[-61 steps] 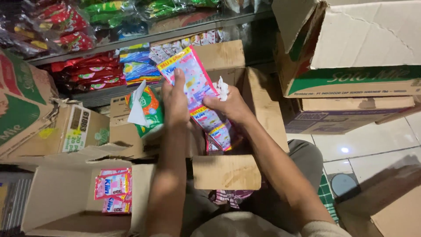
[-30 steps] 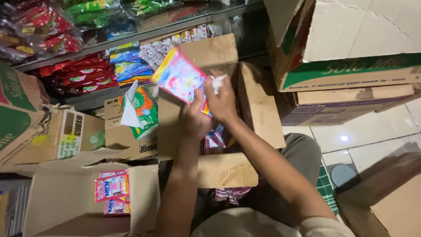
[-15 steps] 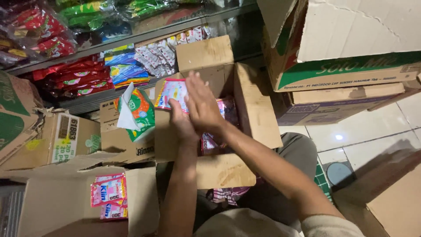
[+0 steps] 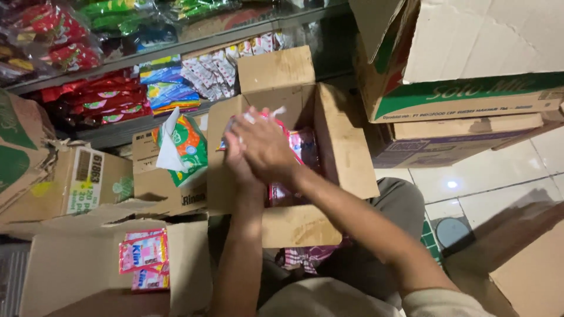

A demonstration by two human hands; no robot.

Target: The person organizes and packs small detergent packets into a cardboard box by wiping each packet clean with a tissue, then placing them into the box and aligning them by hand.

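Cardboard surrounds me: the open brown box [image 4: 346, 147] before my knees has its flaps spread, and a lower box [image 4: 82, 276] on my left holds pink sachet packs [image 4: 143, 251]. Shelves [image 4: 176, 50] behind carry red, blue and green packets. Inside the open box, my right hand [image 4: 267, 147] lies over my left hand [image 4: 235, 158], both pressed down on a pink strip of sachets [image 4: 296, 147]; whether either hand grips it, I cannot tell.

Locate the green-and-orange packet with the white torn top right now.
In the head view, the green-and-orange packet stands left of centre atop a small carton, just left of the open cardboard box under both hands.
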